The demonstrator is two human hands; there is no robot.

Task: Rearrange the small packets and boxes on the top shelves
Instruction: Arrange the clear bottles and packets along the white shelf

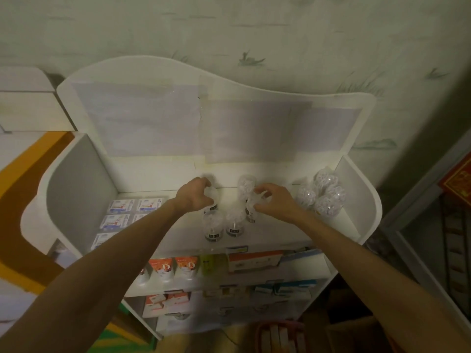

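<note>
The left hand [195,196] is closed around the domed top of a clear plastic jar [211,200] near the middle of the top shelf [267,240], fingers wrapped over the lid. At its three o'clock, the right hand [274,200] pinches the top of a second clear jar [251,210] between thumb and curled fingers [262,191]. Another jar [246,184] stands just behind it at twelve o'clock, and two more jars [213,225] stand in front, at about six o'clock from the hands, close together. A cluster of similar jars [323,197] crowds the shelf's right end, at three o'clock. Flat white and blue packets [122,212] lie in rows at nine o'clock. Lower shelves hold orange tubes [163,266] and boxes [254,261]. To shift these jars well, each probably wants lifting straight up before moving sideways, since the neighbours stand near enough to topple. Setting them down upright in an even row, labels forward, would likely suit the tidying.
</note>
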